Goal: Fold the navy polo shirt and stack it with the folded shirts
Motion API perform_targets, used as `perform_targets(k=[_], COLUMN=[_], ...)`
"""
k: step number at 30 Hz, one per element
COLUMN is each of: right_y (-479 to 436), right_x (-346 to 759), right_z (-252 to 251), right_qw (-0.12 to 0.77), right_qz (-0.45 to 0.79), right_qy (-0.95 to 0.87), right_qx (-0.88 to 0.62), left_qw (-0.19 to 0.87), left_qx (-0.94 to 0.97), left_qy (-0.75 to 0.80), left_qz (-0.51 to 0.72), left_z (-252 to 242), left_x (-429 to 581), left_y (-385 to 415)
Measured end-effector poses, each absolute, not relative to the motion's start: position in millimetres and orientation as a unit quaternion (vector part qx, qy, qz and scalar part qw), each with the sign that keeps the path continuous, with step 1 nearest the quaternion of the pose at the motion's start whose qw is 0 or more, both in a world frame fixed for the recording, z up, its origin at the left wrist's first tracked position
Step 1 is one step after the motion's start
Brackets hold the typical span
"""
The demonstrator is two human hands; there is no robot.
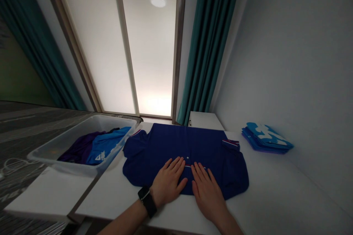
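Note:
A dark blue polo shirt [176,141] lies spread on the white table [107,198], its collar side toward me. Both short sleeves, edged in red and white, stick out left and right. My left hand [171,180], with a black watch on the wrist, rests flat on the shirt near the small white button. Beside it my right hand [206,189] presses flat on the cloth, fingers stretched forward. Between the fingertips runs a red and white trim line. Neither hand grips anything; the cloth beneath the palms is hidden.
A clear plastic bin [82,169] on the left holds purple and bright blue clothes [109,145]. Folded blue garments [267,137] are stacked at the right by the wall [298,62]. A white cabinet [205,120] stands behind the table, near a green curtain [212,40].

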State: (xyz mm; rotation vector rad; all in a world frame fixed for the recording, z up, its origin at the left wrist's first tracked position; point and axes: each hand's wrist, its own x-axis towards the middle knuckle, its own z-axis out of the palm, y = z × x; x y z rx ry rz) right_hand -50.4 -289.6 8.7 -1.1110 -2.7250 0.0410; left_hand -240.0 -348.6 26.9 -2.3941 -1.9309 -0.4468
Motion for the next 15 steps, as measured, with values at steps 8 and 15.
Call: perform_targets(k=[8, 15], right_y=[-293.0, -282.3], right_x=[-52.9, -34.6], right_z=[10.7, 26.9], right_qw=[0.107, 0.141], right_qz=[0.018, 0.047], right_qy=[-0.917, -0.902], right_qx=[-0.384, -0.405], left_qw=[0.004, -0.025], left_qx=[-0.775, -0.766], left_qy=[-0.617, -0.623], left_qz=[-0.135, -0.156], left_z=[26.7, 49.6], left_x=[-240.0, -235.7], left_y=[-348.3, -337.4])
